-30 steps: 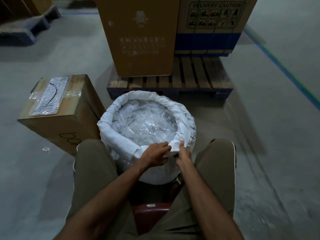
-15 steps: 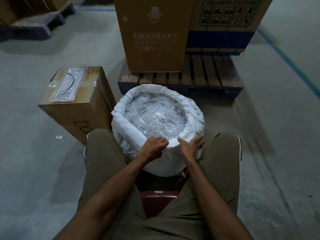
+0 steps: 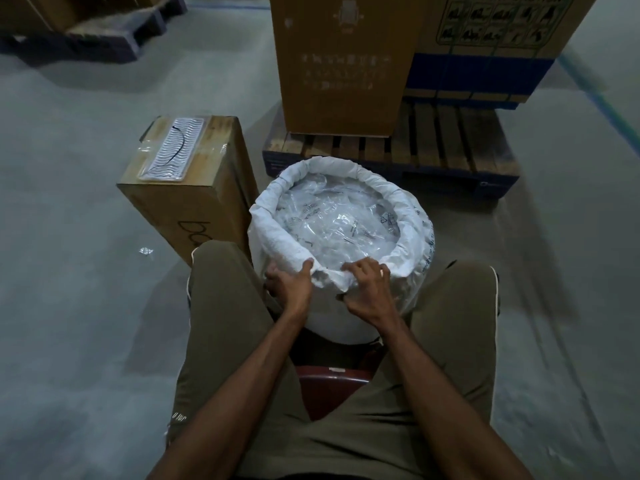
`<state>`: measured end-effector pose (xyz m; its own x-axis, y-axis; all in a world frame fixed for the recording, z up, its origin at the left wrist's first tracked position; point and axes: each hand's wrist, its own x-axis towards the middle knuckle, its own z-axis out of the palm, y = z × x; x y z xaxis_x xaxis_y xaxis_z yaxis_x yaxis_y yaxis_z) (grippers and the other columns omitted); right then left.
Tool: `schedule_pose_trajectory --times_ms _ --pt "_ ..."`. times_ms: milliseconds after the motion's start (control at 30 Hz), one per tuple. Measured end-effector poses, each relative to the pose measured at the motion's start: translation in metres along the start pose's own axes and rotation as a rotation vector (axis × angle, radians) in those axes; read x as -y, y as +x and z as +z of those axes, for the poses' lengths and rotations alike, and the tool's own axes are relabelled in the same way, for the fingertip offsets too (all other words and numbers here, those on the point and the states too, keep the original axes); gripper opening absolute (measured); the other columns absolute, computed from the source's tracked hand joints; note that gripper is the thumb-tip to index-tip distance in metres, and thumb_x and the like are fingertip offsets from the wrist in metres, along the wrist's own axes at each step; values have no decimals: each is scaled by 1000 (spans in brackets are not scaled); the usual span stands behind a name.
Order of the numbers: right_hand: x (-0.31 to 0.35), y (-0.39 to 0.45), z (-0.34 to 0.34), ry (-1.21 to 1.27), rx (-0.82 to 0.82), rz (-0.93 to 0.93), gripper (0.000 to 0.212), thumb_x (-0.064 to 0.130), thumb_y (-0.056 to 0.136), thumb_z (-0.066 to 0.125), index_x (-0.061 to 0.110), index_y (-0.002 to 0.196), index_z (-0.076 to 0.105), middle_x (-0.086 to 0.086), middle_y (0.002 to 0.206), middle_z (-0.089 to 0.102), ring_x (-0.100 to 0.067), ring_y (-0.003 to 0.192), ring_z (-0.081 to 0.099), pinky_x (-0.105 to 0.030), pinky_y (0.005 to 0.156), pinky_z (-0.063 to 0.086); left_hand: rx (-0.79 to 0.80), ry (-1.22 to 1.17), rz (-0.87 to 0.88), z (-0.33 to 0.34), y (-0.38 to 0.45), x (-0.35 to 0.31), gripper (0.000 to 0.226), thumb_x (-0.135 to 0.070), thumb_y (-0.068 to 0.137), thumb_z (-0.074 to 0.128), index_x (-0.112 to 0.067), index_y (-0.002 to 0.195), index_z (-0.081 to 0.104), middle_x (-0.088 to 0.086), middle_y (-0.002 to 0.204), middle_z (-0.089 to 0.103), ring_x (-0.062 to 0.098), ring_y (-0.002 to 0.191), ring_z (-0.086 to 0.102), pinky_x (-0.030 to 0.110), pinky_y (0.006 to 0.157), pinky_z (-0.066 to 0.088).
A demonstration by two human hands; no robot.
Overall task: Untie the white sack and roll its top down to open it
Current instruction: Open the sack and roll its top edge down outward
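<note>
The white sack (image 3: 412, 216) stands on the floor between my knees, its mouth open and its top rolled into a thick rim all round. Clear plastic packets (image 3: 339, 223) fill it up to the rim. My left hand (image 3: 289, 284) grips the near part of the rolled rim, fingers curled over the fabric. Beside it, my right hand (image 3: 369, 289) pinches a loose fold of the same near rim. Both hands sit close together at the sack's front edge.
A cardboard box (image 3: 194, 206) with a plastic tray taped on top stands left of the sack. A wooden pallet (image 3: 450, 147) behind carries two tall cartons (image 3: 343, 60). I sit on a red stool (image 3: 332, 379). Grey concrete floor lies around.
My left hand has slid left along the near rim and my right hand has shifted onto a fold of it. The camera has moved, shifting the whole scene rightwards in view.
</note>
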<state>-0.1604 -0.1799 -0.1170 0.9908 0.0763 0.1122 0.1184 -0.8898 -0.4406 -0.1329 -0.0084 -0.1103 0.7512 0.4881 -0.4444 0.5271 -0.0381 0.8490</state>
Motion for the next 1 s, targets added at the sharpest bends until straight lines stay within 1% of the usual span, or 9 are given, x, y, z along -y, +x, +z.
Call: schedule_pose_trajectory --times_ms 67,167,333,400,500,700,833,933,1000 --pt "10 -1 7 -6 27 -43 66 45 63 87 28 122 63 10 118 63 -16 119 53 -46 102 36 119 -220 -271 -2 12 0 106 -52 70 84 -13 152 30 13 143 50 33 123 57 47 97 53" --pt "16 1 16 -30 -15 -57 59 40 71 85 24 123 63 5 119 64 -20 113 59 -46 95 40 219 -492 -378 -1 26 3 73 -32 78 86 -4 136 52 15 121 69 31 101 71 39 69 62" --pt "11 7 20 -90 -109 -60 50 39 73 85 23 115 66 3 109 67 -22 99 64 -41 86 39 325 -538 -384 5 36 -5 36 -26 99 60 -5 128 59 10 121 66 23 101 67 38 88 58" --pt "11 9 19 -99 -181 -62 42 24 63 86 21 100 67 5 97 68 -22 90 64 -38 81 35 359 -653 -380 8 38 -1 23 -18 101 51 -8 119 62 10 119 64 25 105 64 41 99 53" --pt "16 9 20 -160 -257 -126 36 3 46 66 19 78 61 4 76 62 -27 72 62 -37 72 37 365 -876 -424 8 33 4 42 -16 79 58 -7 119 65 16 115 68 36 108 62 52 109 43" --pt "19 15 23 -179 -20 -101 36 21 57 68 20 90 55 2 91 56 -24 82 56 -38 70 38 214 -525 -412 8 49 -9 56 -48 66 69 -8 105 67 13 107 64 30 95 64 42 83 55" --pt "21 11 21 -223 44 -94 57 30 62 76 23 116 58 1 112 59 -22 97 56 -39 78 43 -14 -216 -234 -1 45 -13 75 -62 69 76 -18 125 52 4 122 62 26 109 60 46 99 50" --pt "23 10 26 -280 29 -111 56 20 65 78 21 118 60 0 104 63 -26 93 62 -40 77 43 85 -155 -195 2 52 -20 92 -60 70 80 -9 140 48 6 129 63 27 113 63 46 99 54" --pt "25 9 27 -317 -37 -162 42 9 68 70 18 108 62 -2 95 63 -29 86 62 -41 74 43 141 -127 -206 5 60 -27 79 -49 83 75 -5 143 47 6 135 60 32 118 63 45 97 55"
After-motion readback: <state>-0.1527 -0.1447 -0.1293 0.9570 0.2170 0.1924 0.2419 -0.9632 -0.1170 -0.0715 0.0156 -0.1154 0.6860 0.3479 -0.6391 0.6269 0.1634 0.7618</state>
